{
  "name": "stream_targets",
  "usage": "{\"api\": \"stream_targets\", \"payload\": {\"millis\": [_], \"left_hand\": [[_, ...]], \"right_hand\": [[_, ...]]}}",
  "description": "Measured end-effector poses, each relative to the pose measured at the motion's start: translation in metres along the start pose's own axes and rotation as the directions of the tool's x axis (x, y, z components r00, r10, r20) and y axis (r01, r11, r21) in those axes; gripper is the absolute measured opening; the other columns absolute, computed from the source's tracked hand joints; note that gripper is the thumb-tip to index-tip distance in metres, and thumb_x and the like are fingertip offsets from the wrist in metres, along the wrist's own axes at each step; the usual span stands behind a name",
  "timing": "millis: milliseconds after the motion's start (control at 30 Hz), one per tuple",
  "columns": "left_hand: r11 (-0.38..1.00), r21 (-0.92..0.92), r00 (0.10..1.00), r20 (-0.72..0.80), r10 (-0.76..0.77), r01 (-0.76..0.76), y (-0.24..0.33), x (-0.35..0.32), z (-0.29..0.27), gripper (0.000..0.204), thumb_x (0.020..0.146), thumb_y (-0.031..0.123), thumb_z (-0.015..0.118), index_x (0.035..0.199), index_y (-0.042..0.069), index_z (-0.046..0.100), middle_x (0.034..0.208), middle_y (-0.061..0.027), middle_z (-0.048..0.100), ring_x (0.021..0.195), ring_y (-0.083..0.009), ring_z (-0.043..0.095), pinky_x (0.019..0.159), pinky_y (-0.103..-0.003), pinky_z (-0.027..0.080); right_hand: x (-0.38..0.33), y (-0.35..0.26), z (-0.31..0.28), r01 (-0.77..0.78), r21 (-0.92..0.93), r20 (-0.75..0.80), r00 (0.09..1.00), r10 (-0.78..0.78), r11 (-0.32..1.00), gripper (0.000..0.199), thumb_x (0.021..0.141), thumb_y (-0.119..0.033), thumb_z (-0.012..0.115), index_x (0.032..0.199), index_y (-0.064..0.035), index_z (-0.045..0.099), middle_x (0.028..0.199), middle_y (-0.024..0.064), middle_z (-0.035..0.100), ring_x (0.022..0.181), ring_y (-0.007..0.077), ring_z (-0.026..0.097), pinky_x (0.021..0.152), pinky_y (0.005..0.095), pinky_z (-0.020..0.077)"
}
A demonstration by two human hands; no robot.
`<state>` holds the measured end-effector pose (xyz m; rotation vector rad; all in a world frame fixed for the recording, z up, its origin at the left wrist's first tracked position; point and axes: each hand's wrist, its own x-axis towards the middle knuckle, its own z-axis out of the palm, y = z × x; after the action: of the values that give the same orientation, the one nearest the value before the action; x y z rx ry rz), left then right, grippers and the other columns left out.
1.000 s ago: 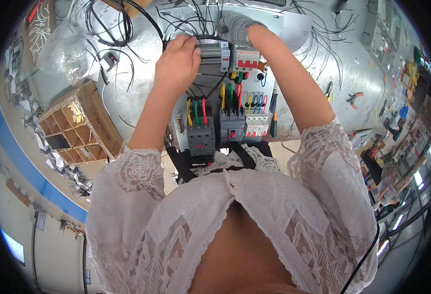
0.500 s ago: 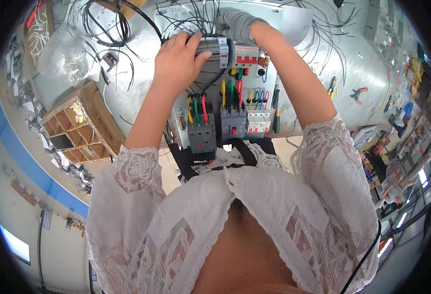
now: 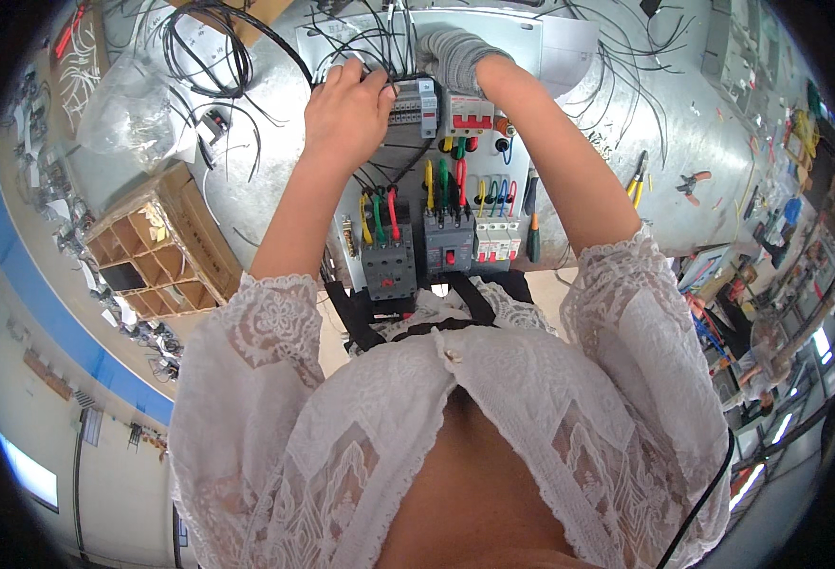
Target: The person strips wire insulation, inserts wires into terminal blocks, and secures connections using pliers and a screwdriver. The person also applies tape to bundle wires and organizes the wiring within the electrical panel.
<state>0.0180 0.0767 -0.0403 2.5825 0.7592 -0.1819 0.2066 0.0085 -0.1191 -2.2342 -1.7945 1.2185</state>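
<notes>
My left hand [image 3: 349, 106] is at the left end of a grey terminal block [image 3: 408, 112], its fingers curled in among thin black wires [image 3: 380, 38]; what they grip is hidden. My right hand, in a grey ribbed glove [image 3: 457, 59], reaches over the top of the block beside those wires. Its fingers are out of sight under the glove's bulk. Below it sits a breaker with red switches [image 3: 471, 116]. Nearer me on the metal panel [image 3: 522, 163] are a dark contactor [image 3: 387, 264], a moulded-case breaker [image 3: 449, 245] and a small white breaker [image 3: 498, 239], with yellow, green, red and blue wires.
A compartmented cardboard box [image 3: 166, 242] stands at left. Behind it are a clear plastic bag [image 3: 128, 114] and a black cable coil [image 3: 211, 57]. At right lie a screwdriver [image 3: 533, 235], yellow-handled pliers [image 3: 638, 180], red-handled cutters [image 3: 691, 186] and loose black wires [image 3: 631, 62].
My left hand's fingers have drawn together and curled, with the thumb closer to them. My right hand has shifted slightly left. The panel appears a little lower at its far end.
</notes>
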Motion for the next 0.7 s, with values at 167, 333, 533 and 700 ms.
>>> {"api": "stream_targets", "payload": {"millis": [167,333,533,700], "left_hand": [[0.992,-0.125,0.998,-0.057,0.027,-0.034,-0.011,-0.004,0.003,0.026,0.090,0.024,0.052,0.105,0.008,0.064,0.096,-0.0091,0.054,0.092,-0.0271,0.053,0.082,-0.038,0.044],[0.929,-0.371,0.963,-0.247,-0.109,0.010,-0.008,-0.015,0.000,0.020,0.088,0.016,0.053,0.102,0.005,0.065,0.093,-0.0100,0.057,0.086,-0.0261,0.054,0.078,-0.035,0.044],[-0.284,-0.912,0.788,0.402,-0.467,0.297,0.046,-0.044,-0.016,0.019,0.094,0.010,0.049,0.109,0.002,0.056,0.100,-0.0087,0.063,0.071,-0.0093,0.056,0.060,-0.020,0.043],[-0.750,-0.661,0.830,0.412,-0.377,-0.013,0.045,-0.031,0.013,0.009,0.091,0.006,0.054,0.095,0.002,0.060,0.090,-0.0071,0.064,0.076,-0.0097,0.060,0.065,-0.019,0.049]], "right_hand": [[-0.009,-0.015,-0.018,-0.052,0.027,0.056,0.997,0.051,0.998,0.020,0.081,-0.016,0.061,0.098,-0.0067,0.064,0.092,0.0134,0.066,0.087,0.0295,0.062,0.080,0.0360,0.0483],[-0.022,-0.027,-0.044,-0.137,0.154,0.120,0.986,0.119,0.979,0.020,0.081,-0.016,0.061,0.098,-0.0052,0.065,0.092,0.0123,0.067,0.086,0.0240,0.062,0.079,0.0334,0.0479],[-0.061,-0.049,-0.079,-0.110,0.407,0.112,0.991,0.070,0.907,0.021,0.083,-0.016,0.061,0.098,-0.0018,0.063,0.085,0.0068,0.065,0.079,0.0157,0.059,0.074,0.0292,0.0473],[-0.082,-0.063,-0.088,-0.119,0.627,0.148,0.988,0.032,0.770,0.020,0.084,-0.019,0.060,0.095,-0.0018,0.064,0.080,0.0047,0.063,0.075,0.0116,0.056,0.070,0.0261,0.0462]]}}
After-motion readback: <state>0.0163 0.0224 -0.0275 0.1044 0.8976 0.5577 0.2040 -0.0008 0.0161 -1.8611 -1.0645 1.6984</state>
